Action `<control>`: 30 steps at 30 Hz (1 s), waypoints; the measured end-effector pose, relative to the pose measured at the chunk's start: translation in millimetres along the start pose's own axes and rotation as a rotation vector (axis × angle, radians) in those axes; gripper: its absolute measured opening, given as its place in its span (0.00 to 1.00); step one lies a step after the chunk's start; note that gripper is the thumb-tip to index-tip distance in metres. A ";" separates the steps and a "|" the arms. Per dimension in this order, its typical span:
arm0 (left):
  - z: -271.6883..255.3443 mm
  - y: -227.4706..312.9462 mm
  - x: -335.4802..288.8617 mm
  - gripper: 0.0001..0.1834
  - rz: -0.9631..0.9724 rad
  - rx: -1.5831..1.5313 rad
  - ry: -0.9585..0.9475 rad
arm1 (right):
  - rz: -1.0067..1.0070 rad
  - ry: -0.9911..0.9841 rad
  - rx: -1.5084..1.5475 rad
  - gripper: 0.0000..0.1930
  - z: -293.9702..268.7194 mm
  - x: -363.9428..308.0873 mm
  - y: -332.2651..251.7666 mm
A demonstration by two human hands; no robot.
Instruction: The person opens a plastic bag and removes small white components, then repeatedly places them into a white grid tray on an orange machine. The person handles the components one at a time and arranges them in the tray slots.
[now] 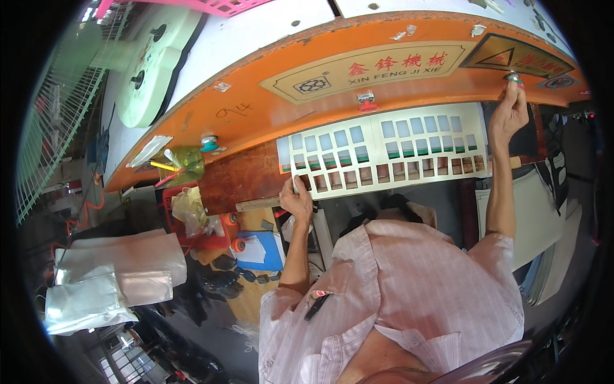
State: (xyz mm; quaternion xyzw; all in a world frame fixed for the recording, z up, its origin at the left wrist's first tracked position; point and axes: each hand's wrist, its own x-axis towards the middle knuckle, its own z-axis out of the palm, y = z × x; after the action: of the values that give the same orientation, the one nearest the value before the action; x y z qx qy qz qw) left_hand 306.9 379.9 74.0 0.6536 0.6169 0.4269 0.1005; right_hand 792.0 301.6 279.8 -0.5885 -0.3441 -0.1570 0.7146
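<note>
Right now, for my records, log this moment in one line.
left hand: at near-left corner of white windowed sheet | right hand: at green button on orange panel

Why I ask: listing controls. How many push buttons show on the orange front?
3 clearly: teal button, left; red button, middle; third button, at the right hand, partly covered. A small red spot at far right is unclear; others may be hidden.

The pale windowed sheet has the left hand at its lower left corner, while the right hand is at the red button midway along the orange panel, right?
Not quite: the head view shows the right hand at the button near the right end of the orange panel. The left hand is where you say.
</note>
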 end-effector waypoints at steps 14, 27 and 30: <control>-3.7 8.7 1.6 0.12 -0.061 -0.026 -0.040 | 0.200 -0.578 0.006 0.14 10.9 -123.8 -9.2; -8.7 8.1 -4.4 0.16 -0.073 0.044 -0.127 | 0.135 -0.893 -0.048 0.09 108.7 -235.1 -54.7; -11.1 6.5 -19.2 0.15 -0.041 0.058 -0.101 | -0.011 -0.859 -0.032 0.11 126.0 -248.3 -51.1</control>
State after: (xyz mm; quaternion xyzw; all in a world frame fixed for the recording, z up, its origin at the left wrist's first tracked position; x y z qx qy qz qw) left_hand 306.4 357.0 76.8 0.6640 0.6365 0.3732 0.1214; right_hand 543.9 363.1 158.2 -0.6096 -0.6108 0.0933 0.4966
